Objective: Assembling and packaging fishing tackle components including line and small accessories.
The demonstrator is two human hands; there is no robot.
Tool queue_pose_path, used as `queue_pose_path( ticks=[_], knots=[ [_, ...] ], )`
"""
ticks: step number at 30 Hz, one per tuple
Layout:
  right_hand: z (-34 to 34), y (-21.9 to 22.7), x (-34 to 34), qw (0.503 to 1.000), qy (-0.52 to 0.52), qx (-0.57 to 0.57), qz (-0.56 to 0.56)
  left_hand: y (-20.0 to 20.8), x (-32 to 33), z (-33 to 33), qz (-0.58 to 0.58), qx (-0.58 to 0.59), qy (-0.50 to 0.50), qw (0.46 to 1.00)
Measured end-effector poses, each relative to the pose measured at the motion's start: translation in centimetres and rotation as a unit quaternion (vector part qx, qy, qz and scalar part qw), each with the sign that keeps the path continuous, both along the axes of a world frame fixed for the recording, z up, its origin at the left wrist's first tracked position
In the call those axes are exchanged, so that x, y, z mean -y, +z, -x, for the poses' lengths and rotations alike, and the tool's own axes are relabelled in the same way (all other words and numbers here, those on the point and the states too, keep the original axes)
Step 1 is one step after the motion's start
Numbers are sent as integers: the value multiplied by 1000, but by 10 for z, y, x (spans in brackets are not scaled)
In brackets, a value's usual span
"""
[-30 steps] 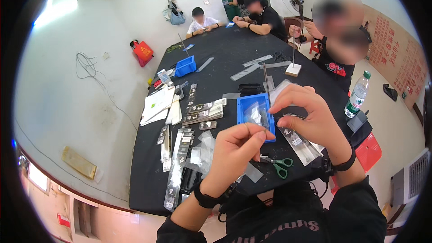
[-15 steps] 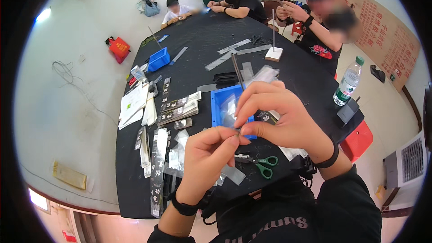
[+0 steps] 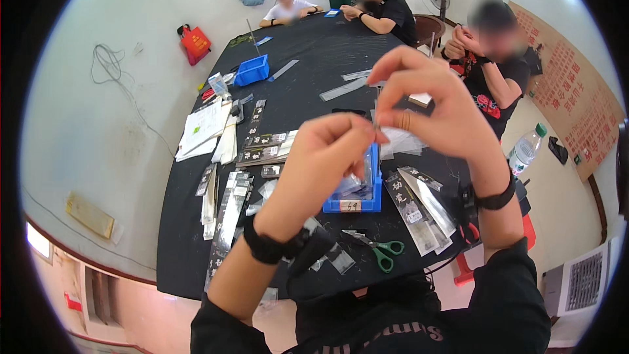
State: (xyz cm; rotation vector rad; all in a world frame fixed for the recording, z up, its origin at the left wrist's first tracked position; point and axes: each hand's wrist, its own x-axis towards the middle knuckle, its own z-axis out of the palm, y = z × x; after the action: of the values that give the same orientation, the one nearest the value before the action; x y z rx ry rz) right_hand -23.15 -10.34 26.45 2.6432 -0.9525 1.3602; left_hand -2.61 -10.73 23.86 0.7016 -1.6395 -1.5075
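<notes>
My left hand (image 3: 325,157) and my right hand (image 3: 429,101) are raised over the near part of the black table, fingertips meeting. Both hands are pinched around something tiny and dark, too small to name. Below them stands a blue plastic bin (image 3: 367,205) with clear plastic bags (image 3: 356,187) inside, partly covered by my left hand. Scissors with green handles (image 3: 389,257) lie nearer to me. To the right of the bin rest long flat packets (image 3: 414,215) with black headers. More such packets (image 3: 226,226) lie to the left.
White papers (image 3: 200,127) and another blue bin (image 3: 252,72) are along the table's left side. Clear strips (image 3: 344,90) lie farther off. A water bottle (image 3: 526,151) stands at the right edge. A person (image 3: 495,65) works on the right; others sit at the far end.
Both hands have risen in the picture, staying together at the fingertips. The view has shifted, so the packets right of the bin now show more fully.
</notes>
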Motion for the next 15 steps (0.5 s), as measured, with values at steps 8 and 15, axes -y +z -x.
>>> queue_pose_path(
  ticks=[8,15],
  knots=[
    [11,21,54,999,25,-37,-8,3,45,11,12,-4,24,1000],
    [18,14,63,998,21,-37,-52,-5,48,21,-16,-23,26,999]
  ],
)
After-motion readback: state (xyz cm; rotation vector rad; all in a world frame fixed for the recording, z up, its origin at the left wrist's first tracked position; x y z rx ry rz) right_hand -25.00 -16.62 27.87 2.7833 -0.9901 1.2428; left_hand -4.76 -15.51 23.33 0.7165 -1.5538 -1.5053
